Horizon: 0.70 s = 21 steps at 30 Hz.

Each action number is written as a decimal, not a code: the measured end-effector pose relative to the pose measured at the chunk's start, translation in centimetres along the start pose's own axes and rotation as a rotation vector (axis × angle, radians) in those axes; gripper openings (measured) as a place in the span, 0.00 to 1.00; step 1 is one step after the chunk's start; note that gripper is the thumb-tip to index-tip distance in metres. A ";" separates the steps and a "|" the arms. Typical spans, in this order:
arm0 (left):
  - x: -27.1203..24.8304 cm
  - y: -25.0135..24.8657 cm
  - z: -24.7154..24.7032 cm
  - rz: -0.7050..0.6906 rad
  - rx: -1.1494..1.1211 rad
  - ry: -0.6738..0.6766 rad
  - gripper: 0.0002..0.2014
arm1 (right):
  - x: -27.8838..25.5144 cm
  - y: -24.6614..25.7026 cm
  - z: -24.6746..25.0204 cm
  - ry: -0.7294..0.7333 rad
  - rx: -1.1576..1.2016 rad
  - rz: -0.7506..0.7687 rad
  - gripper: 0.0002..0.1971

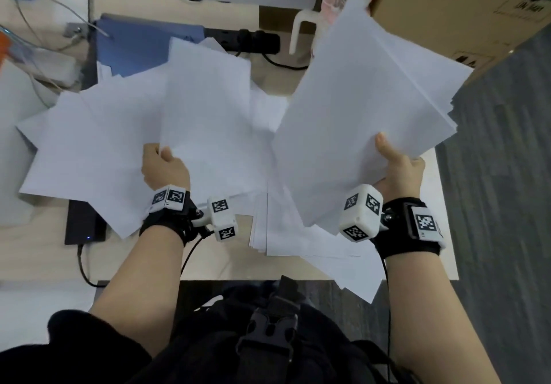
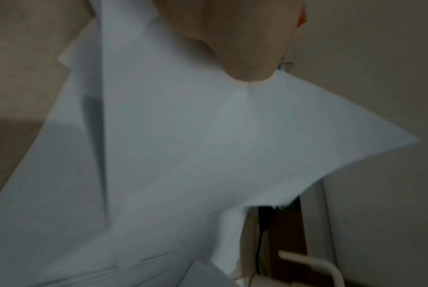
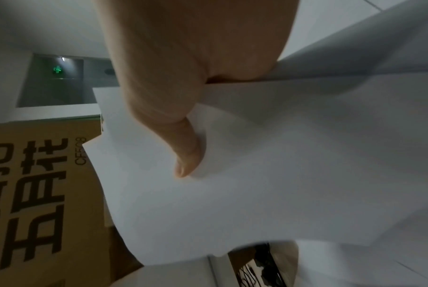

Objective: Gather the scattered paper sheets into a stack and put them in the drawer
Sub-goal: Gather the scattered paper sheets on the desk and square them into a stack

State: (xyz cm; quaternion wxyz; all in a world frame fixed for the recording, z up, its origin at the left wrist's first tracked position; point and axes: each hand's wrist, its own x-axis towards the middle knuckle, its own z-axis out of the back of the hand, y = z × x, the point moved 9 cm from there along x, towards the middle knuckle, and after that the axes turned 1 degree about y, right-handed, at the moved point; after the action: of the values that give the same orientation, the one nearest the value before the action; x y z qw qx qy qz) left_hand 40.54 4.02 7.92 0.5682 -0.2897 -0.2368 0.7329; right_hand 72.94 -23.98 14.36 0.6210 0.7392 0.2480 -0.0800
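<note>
My right hand [image 1: 396, 162] grips a thick bundle of white sheets [image 1: 366, 109], lifted and tilted over the desk's right side, thumb on top. In the right wrist view the thumb [image 3: 183, 155] presses on that bundle [image 3: 281, 174]. My left hand [image 1: 164, 165] pinches the near edge of a white sheet [image 1: 205, 115] raised off the scattered sheets [image 1: 89, 151] that cover the desk's middle and left. The left wrist view shows a thumb [image 2: 245, 58] on the sheet [image 2: 183, 155]. More loose sheets [image 1: 298, 234] lie near the front edge. No drawer is in view.
A cardboard box [image 1: 465, 4] stands at the back right. A blue folder [image 1: 140, 46], a black power strip [image 1: 253, 40] and a white handled thing [image 1: 301, 25] lie behind the papers. A black device [image 1: 83, 222] with a cable sits at front left. Grey carpet [image 1: 507, 174] is to the right.
</note>
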 end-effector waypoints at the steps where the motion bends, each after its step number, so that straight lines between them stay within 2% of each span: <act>1: -0.2 -1.1 0.9 -0.060 -0.047 -0.062 0.12 | 0.0 -0.2 -0.4 0.010 0.004 -0.007 0.06; 3: -0.9 -3.9 2.3 -0.197 -0.087 -0.141 0.12 | -0.2 -0.2 -1.1 0.029 -0.005 -0.008 0.06; 6: -1.8 -8.5 3.5 -0.401 -0.147 -0.151 0.12 | -0.4 0.8 -1.6 0.023 -0.003 0.016 0.09; 8: -2.0 -10.9 3.8 -0.535 -0.254 -0.085 0.12 | -0.6 1.7 -2.0 0.014 0.026 0.042 0.20; 10: -1.8 -12.1 3.7 -0.605 -0.438 0.055 0.07 | -0.7 2.2 -2.3 0.009 0.033 0.052 0.23; 11: -1.8 -12.4 3.5 -0.605 -0.528 0.144 0.06 | -0.8 2.4 -2.5 0.006 0.024 0.045 0.22; 13: -2.0 -12.6 3.1 -0.551 -0.634 0.298 0.11 | -0.9 2.4 -2.8 0.018 0.001 0.018 0.15; 16: -2.8 -12.7 1.2 -0.499 -0.641 0.471 0.14 | -0.9 2.1 -3.6 0.073 -0.040 -0.040 0.09; 19: -3.9 -12.7 -1.7 -0.462 -0.534 0.572 0.13 | -1.3 1.5 -4.0 0.090 -0.042 -0.105 0.20; 21: -4.7 -12.4 -4.0 -0.424 -0.447 0.603 0.09 | -1.5 1.2 -4.6 0.172 -0.058 -0.114 0.18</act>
State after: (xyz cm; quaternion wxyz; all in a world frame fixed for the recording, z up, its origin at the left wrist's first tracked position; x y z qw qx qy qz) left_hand 52.83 2.52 14.10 0.6733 -0.5517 -0.2675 0.4131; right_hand 71.30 -20.10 17.04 0.6132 0.7096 0.3443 -0.0444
